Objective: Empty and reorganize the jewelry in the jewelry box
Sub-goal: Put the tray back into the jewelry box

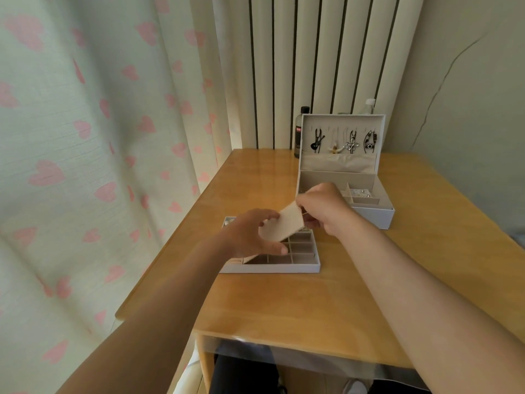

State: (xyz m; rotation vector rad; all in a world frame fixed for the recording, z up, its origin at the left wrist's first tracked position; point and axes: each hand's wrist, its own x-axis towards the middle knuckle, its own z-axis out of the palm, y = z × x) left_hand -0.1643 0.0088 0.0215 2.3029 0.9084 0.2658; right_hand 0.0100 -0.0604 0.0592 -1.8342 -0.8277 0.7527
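A wooden table is carrying an open jewelry box at the back right and a divided tray nearer.
Above that tray, the left hand is gripping the lower end of a beige pad; the right hand is pinching its upper corner.

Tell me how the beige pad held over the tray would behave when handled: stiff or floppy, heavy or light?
Probably stiff: the beige pad looks flat though the left hand and right hand grip only its ends. Likely light, since a mere pinch at each end carries it. Its cloth-like face seems unlikely to slip.
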